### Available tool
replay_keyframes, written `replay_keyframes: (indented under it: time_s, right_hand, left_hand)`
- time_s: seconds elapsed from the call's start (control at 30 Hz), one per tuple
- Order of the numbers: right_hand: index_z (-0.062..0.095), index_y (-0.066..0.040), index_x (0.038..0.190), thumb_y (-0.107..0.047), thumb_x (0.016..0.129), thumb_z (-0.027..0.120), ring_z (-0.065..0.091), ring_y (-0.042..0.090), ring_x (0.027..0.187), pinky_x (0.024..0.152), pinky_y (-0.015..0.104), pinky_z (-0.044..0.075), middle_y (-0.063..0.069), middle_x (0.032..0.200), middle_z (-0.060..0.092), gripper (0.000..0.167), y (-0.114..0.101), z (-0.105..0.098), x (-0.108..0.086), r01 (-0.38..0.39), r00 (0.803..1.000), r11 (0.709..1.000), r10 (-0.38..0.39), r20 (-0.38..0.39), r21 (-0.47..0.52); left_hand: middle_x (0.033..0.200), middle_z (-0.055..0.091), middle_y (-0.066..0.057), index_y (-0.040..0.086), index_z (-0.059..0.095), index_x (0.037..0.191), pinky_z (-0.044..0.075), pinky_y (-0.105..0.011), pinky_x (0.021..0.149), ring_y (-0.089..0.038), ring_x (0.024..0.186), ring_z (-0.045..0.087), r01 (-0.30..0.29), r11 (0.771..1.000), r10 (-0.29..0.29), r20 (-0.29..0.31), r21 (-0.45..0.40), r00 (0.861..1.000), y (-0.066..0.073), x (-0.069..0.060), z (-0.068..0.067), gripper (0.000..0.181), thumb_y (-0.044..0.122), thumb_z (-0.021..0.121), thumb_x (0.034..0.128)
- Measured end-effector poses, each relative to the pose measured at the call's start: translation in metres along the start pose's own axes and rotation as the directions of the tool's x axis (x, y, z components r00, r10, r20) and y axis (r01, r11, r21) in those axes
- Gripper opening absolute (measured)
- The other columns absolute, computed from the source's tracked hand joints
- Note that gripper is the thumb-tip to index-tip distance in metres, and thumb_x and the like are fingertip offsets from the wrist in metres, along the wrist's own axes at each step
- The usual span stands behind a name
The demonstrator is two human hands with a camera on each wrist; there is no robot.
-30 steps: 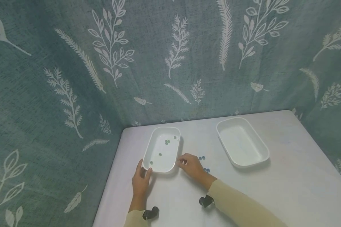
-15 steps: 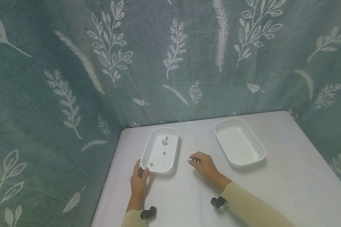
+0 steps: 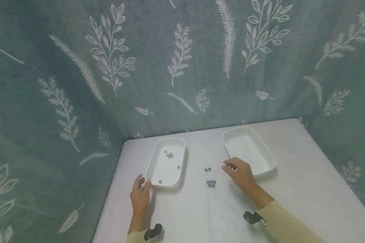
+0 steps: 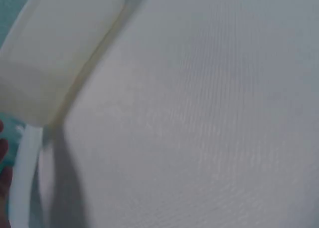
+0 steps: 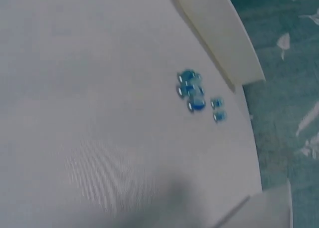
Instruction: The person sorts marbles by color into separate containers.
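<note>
My left hand (image 3: 140, 195) holds the near left corner of a white tray (image 3: 150, 162), thumb at its near side and fingers along its left side. In that tray lie several small round green glass pieces (image 3: 170, 155). My right hand (image 3: 241, 172) hovers by the near left part of a second white tray (image 3: 271, 168), fingers loosely bent; I see nothing between them, and it hides part of the rim. Between the trays, several round blue glass pieces (image 3: 211, 182) sit in a cluster on the table, with a pair of blue pieces (image 3: 208, 169) behind them.
The white-covered table (image 3: 197, 209) extends forward to a patterned green-blue curtain (image 3: 158, 77), which also hangs along the left. A black wrist camera (image 3: 153, 232) is worn on the left wrist, another wrist camera (image 3: 252, 217) on the right.
My right hand has moved rightward from beside the left tray, past the blue pieces, to the second tray, uncovering the blue pieces. Some green pieces have shifted in the left tray. My left hand stays at its corner.
</note>
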State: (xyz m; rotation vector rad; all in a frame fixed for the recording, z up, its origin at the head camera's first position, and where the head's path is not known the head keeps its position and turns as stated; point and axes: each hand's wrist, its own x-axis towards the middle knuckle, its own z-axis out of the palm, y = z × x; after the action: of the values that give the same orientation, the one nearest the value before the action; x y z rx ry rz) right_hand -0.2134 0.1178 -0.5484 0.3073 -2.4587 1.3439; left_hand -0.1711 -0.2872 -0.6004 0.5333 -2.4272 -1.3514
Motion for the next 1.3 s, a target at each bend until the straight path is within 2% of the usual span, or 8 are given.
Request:
replay_keyframes:
  time_s: [0.13, 0.27, 0.5, 0.63, 0.77, 0.93, 1.2, 1.3]
  right_hand:
    - [0.072, -0.009, 0.098, -0.011, 0.085, 0.075, 0.056, 0.011, 0.076, 0.064, 0.023, 0.049, -0.006, 0.084, 0.065, 0.013, 0.014, -0.023, -0.002, 0.048, 0.995, 0.997, -0.053, -0.082, -0.056]
    - [0.072, -0.008, 0.098, -0.010, 0.085, 0.075, 0.056, 0.013, 0.076, 0.064, 0.020, 0.047, -0.001, 0.085, 0.067, 0.014, 0.029, -0.047, -0.007, 0.048, 0.988, 0.992, -0.064, -0.140, -0.116]
    - [0.071, -0.007, 0.101, -0.017, 0.089, 0.071, 0.055, 0.016, 0.078, 0.064, 0.024, 0.045, 0.003, 0.088, 0.066, 0.015, 0.047, -0.080, -0.020, -0.097, 0.984, 0.981, 0.069, -0.167, -0.171]
    - [0.071, -0.006, 0.104, -0.019, 0.091, 0.069, 0.055, 0.020, 0.083, 0.067, 0.031, 0.045, 0.007, 0.095, 0.066, 0.018, 0.057, -0.091, -0.024, -0.152, 0.977, 0.972, 0.120, -0.175, -0.181]
    - [0.069, -0.003, 0.106, -0.016, 0.091, 0.069, 0.056, 0.028, 0.091, 0.073, 0.040, 0.046, 0.014, 0.108, 0.064, 0.020, 0.067, -0.102, -0.027, -0.140, 0.974, 0.970, 0.100, -0.201, -0.198]
    - [0.066, -0.002, 0.112, -0.018, 0.092, 0.069, 0.053, 0.034, 0.104, 0.081, 0.049, 0.045, 0.017, 0.120, 0.059, 0.026, 0.077, -0.111, -0.033, -0.168, 0.970, 0.965, 0.125, -0.206, -0.203]
    - [0.057, 0.000, 0.129, -0.031, 0.096, 0.062, 0.050, 0.041, 0.113, 0.090, 0.059, 0.044, 0.022, 0.133, 0.048, 0.045, 0.097, -0.112, -0.039, -0.234, 0.970, 0.950, 0.212, -0.123, -0.208]
    - [0.050, 0.001, 0.137, -0.036, 0.097, 0.059, 0.048, 0.045, 0.116, 0.092, 0.063, 0.042, 0.024, 0.137, 0.044, 0.055, 0.102, -0.112, -0.040, -0.259, 0.965, 0.947, 0.244, -0.099, -0.191]
  left_hand:
    - [0.135, 0.054, -0.015, 0.010, 0.047, 0.142, 0.032, -0.062, 0.105, -0.039, 0.131, 0.041, -0.058, 0.997, 0.062, -0.061, 0.059, 0.996, 0.008, -0.003, 0.000, 0.055, 0.040, 0.057, 0.0971]
    - [0.131, 0.057, -0.016, 0.006, 0.053, 0.135, 0.036, -0.060, 0.102, -0.037, 0.125, 0.046, -0.146, 0.968, 0.172, -0.121, 0.202, 0.978, 0.018, -0.007, 0.000, 0.046, 0.029, 0.059, 0.0963]
    - [0.122, 0.061, -0.015, 0.004, 0.059, 0.127, 0.044, -0.053, 0.096, -0.032, 0.114, 0.054, -0.282, 0.928, 0.315, -0.109, 0.245, 0.943, 0.035, -0.017, 0.004, 0.039, 0.021, 0.065, 0.0924]
    - [0.117, 0.064, -0.011, 0.005, 0.063, 0.121, 0.046, -0.049, 0.096, -0.029, 0.113, 0.055, -0.376, 0.892, 0.407, -0.086, 0.251, 0.909, 0.045, -0.020, 0.010, 0.034, 0.017, 0.068, 0.0900]
    - [0.112, 0.066, -0.006, 0.007, 0.066, 0.115, 0.048, -0.044, 0.095, -0.025, 0.111, 0.057, -0.475, 0.844, 0.500, -0.044, 0.248, 0.865, 0.057, -0.023, 0.023, 0.027, 0.017, 0.068, 0.0896]
    - [0.103, 0.068, -0.003, 0.007, 0.069, 0.108, 0.052, -0.039, 0.087, -0.021, 0.102, 0.060, -0.600, 0.769, 0.608, 0.035, 0.221, 0.793, 0.071, -0.029, 0.041, 0.023, 0.015, 0.071, 0.0866]
    - [0.097, 0.071, -0.002, 0.009, 0.072, 0.101, 0.055, -0.038, 0.084, -0.020, 0.091, 0.066, -0.764, 0.618, 0.747, 0.165, 0.186, 0.644, 0.085, -0.041, 0.070, 0.021, 0.015, 0.076, 0.0809]
    - [0.096, 0.072, 0.001, 0.012, 0.071, 0.103, 0.056, -0.033, 0.081, -0.015, 0.088, 0.067, -0.776, 0.610, 0.740, 0.234, 0.162, 0.631, 0.089, -0.048, 0.081, 0.022, 0.018, 0.076, 0.0825]
